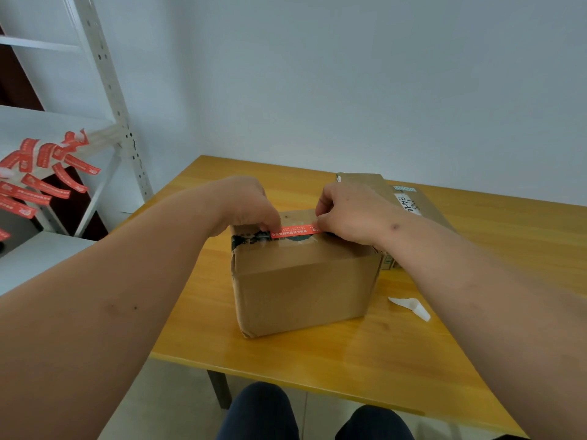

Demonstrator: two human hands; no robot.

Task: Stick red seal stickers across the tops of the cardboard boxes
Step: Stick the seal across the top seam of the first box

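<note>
A red seal sticker (293,231) is being held across the top of a cardboard box (305,281) by 2 hands.

The sticker's left end is being pinched by the curled fingers of the left hand (251,206), and its right end is being pinched by the right hand (349,211), while the strip is lying over the taped seam. The box is being supported by a yellow wooden table (397,350), with a second cardboard box (409,204) just behind it. A white backing scrap (411,308) is lying near the box. More red stickers (41,173) are being kept hanging on the metal shelf (124,131) at left.
</note>
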